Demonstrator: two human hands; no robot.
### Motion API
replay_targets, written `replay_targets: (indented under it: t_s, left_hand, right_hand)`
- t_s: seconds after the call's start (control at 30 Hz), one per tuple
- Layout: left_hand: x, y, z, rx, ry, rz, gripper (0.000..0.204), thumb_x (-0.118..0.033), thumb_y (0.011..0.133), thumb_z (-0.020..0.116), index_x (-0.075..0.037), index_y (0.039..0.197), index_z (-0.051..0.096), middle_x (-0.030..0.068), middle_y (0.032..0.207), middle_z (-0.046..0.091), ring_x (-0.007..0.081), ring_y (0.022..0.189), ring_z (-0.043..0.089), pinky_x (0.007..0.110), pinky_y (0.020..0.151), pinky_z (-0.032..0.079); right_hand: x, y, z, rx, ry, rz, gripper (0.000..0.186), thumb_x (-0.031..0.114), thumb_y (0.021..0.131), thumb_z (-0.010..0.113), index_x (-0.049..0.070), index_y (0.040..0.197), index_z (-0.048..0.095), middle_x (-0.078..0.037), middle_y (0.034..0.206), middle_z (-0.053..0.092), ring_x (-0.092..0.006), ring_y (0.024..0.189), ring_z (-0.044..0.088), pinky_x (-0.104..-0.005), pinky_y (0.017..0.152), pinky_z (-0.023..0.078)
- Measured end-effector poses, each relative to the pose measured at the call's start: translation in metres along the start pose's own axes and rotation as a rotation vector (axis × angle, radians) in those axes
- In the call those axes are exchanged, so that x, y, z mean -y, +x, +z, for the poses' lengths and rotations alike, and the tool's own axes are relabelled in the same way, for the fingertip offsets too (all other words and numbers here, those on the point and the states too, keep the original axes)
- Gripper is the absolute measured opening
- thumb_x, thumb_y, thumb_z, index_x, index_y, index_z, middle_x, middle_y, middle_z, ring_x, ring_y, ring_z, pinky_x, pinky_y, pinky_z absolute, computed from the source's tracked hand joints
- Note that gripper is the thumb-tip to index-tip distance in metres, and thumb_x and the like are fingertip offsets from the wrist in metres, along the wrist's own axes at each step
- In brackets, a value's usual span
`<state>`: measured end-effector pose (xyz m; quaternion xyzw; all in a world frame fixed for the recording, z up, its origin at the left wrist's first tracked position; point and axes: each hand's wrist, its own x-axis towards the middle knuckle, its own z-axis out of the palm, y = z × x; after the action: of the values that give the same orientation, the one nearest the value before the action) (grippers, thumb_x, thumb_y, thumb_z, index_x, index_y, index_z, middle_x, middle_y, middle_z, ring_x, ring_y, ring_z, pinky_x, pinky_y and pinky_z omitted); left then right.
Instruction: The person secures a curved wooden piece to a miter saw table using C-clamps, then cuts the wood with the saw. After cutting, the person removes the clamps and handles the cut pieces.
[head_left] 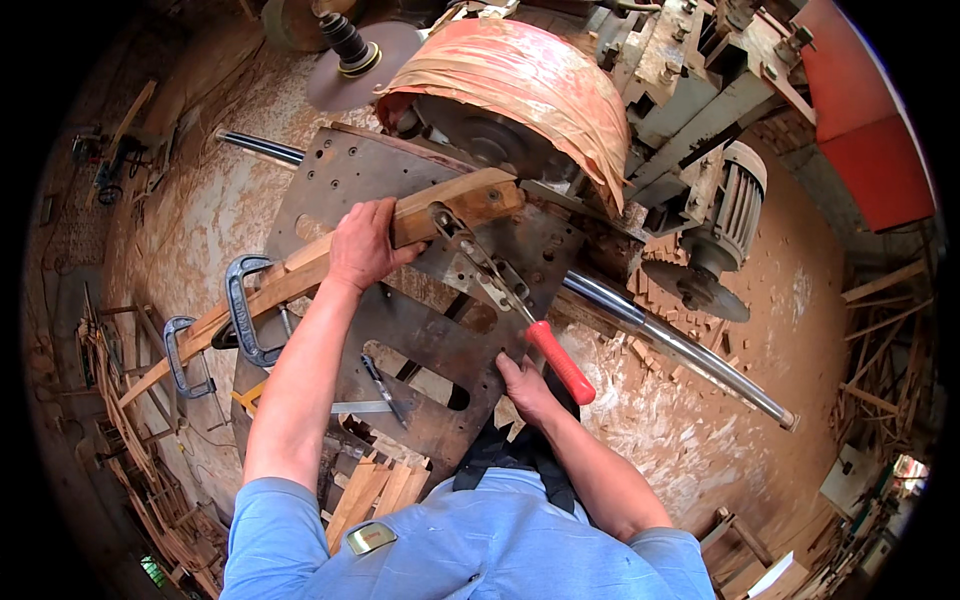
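Note:
My left hand (366, 243) is wrapped over a long curved wooden piece (455, 205), which lies slantwise across a steel plate (330, 205) with holes and slots. Beside the wood's right end, a toggle clamp (487, 262) with a red handle (560, 362) is fixed on the plate. My right hand (528, 390) grips the plate's near right edge just below that handle, thumb on top and the other fingers mostly hidden. Two blue-grey C-clamps (238, 310) (172, 350) sit on the wood's left part.
Behind the plate, a toothed circular blade (490, 137) shows under an orange-red wrapped cover (510, 60). A motor (740, 205) carries another blade (697, 290) at right. Steel rails (680, 350) run out sideways. A pen (380, 385) and square (360, 407) lie on the plate, near wood strips (375, 495).

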<state>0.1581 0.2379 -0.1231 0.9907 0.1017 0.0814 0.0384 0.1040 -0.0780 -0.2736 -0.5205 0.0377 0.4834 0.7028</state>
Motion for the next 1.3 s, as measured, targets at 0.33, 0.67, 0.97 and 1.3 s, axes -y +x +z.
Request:
replay_targets:
  t_s: [0.33,0.67,0.97,1.3]
  left_hand:
    - [0.004,-0.001,0.005,-0.015,0.017,0.012,0.07,-0.044,0.064,0.081,-0.007,0.118,0.058,0.01,0.105,0.062,0.0294,0.1,0.058,0.041,0.086,0.049]
    - [0.002,-0.001,0.006,-0.068,0.016,0.045,0.063,-0.036,0.064,0.082,-0.007,0.115,0.059,0.0105,0.103,0.062,0.0307,0.097,0.059,0.041,0.083,0.05]
    - [-0.002,0.002,0.001,-0.025,-0.021,0.017,0.062,-0.035,0.065,0.081,-0.007,0.115,0.059,0.0122,0.103,0.062,0.0323,0.098,0.059,0.042,0.083,0.05]
    - [0.004,0.001,-0.002,0.034,-0.04,-0.029,0.07,-0.048,0.067,0.078,-0.005,0.119,0.058,0.0151,0.104,0.061,0.0354,0.101,0.058,0.044,0.085,0.048]
  right_hand:
    - [0.01,-0.003,0.005,-0.02,-0.027,0.0,0.062,0.031,0.094,0.063,0.004,0.144,0.039,-0.012,0.137,0.048,-0.0228,0.129,0.044,-0.0372,0.109,0.035]
    - [0.011,-0.004,0.011,-0.004,0.049,0.011,0.049,0.035,0.097,0.059,0.001,0.131,0.05,-0.008,0.121,0.059,-0.0174,0.112,0.054,-0.0336,0.1,0.041]
    - [-0.022,0.008,0.004,-0.108,0.002,-0.043,0.05,0.036,0.098,0.057,0.0,0.131,0.049,-0.008,0.125,0.058,-0.018,0.113,0.054,-0.0341,0.101,0.041]
    - [0.027,-0.019,0.015,-0.081,0.038,0.084,0.053,0.032,0.098,0.056,-0.007,0.131,0.047,-0.015,0.126,0.057,-0.0217,0.115,0.054,-0.0355,0.101,0.042]
